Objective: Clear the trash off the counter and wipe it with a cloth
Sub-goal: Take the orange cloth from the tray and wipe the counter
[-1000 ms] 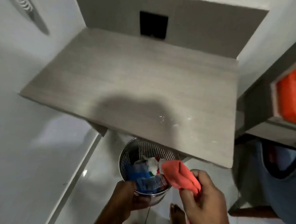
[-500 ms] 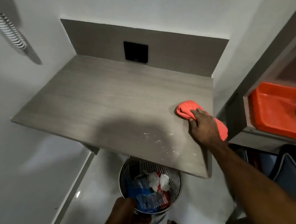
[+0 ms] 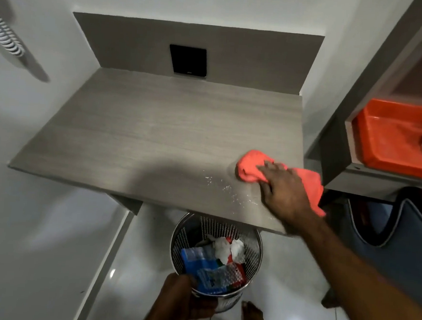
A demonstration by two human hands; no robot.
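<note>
My right hand (image 3: 284,190) presses an orange-pink cloth (image 3: 250,168) flat on the grey wood-grain counter (image 3: 156,136), near its right front corner. White crumbs or powder (image 3: 228,189) are scattered on the counter just left of that hand. Below the counter's front edge my left hand (image 3: 182,300) grips the rim of a perforated metal trash bin (image 3: 253,252). The bin holds blue wrappers, crumpled white paper and a red scrap.
A black wall plate (image 3: 188,59) sits in the grey backsplash. At the right, a shelf unit holds an orange tray (image 3: 390,145), with a dark bag (image 3: 399,238) under it. A coiled cord (image 3: 6,38) hangs on the left wall. My bare foot (image 3: 252,317) stands on glossy white tiles.
One second ago my right hand held the cloth over the bin; it then carried it up onto the counter and has slid it slightly toward the front. The left hand stays on the bin.
</note>
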